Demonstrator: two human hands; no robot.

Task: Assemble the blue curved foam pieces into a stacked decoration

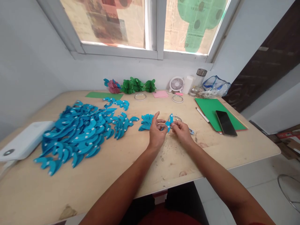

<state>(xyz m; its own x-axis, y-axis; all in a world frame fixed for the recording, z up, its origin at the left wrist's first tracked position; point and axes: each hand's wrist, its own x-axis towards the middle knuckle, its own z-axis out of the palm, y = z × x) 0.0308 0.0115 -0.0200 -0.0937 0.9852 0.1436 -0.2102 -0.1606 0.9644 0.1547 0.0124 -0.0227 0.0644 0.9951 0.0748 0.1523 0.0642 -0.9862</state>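
Both hands meet over the middle of the wooden table [105,175]. My left hand [156,130] and my right hand [181,130] pinch a small blue paper cut-out [169,122] between their fingertips. A fanned stack of joined blue pieces [145,122] lies just left of my left hand. A big heap of loose blue curved cut-outs [79,131] with white tabs covers the table's left half. A tape ring [177,118] lies behind the held piece, partly hidden.
A white box [23,140] sits at the left edge. A black phone [226,122] lies on green card [208,107] beside a pen [202,115]. At the back stand green and pink paper ornaments [137,85], tape rings [140,97], a small fan [176,84], a jar [198,81] and a bag [217,86].
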